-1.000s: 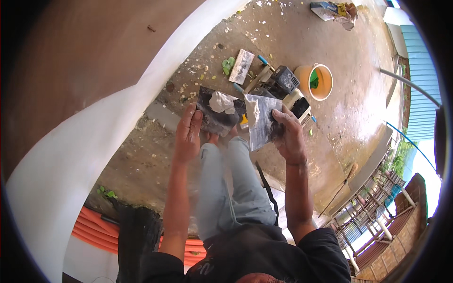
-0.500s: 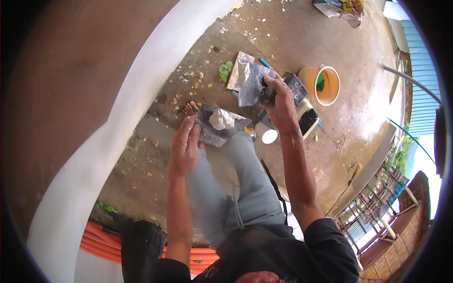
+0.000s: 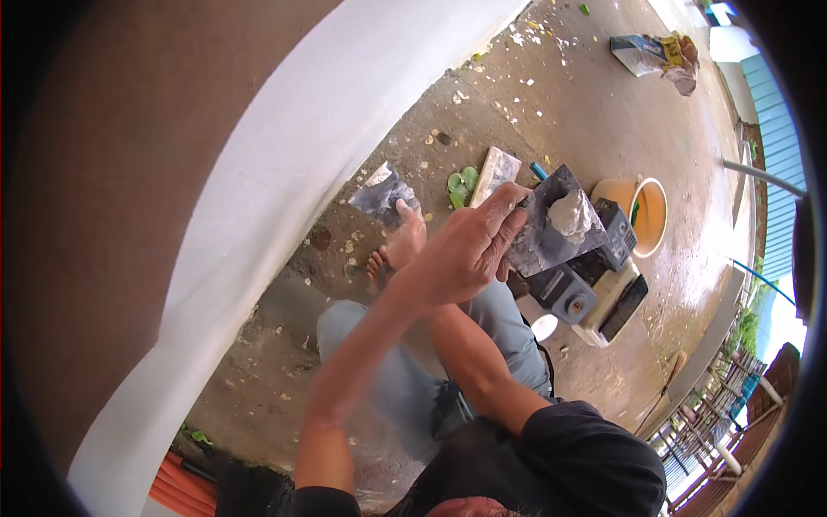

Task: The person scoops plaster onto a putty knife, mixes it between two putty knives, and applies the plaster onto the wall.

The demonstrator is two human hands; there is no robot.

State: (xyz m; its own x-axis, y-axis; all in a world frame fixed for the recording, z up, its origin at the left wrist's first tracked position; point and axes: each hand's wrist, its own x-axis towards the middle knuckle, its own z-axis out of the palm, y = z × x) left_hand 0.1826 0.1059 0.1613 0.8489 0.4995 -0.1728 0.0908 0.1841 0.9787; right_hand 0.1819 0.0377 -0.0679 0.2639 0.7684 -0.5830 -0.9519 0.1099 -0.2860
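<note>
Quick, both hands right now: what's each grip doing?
Left hand: closed, holding a dark flat plate bearing a white lump.
Right hand: closed, holding a grey plate, white paste near its edge.

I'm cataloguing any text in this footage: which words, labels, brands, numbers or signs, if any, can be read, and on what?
None can be read.
Crumpled bag: printed-looking patches, too small and blurred to make out.
Dark plate in the left hand: no lettering seen.
Blade in the right hand: no lettering seen.
</note>
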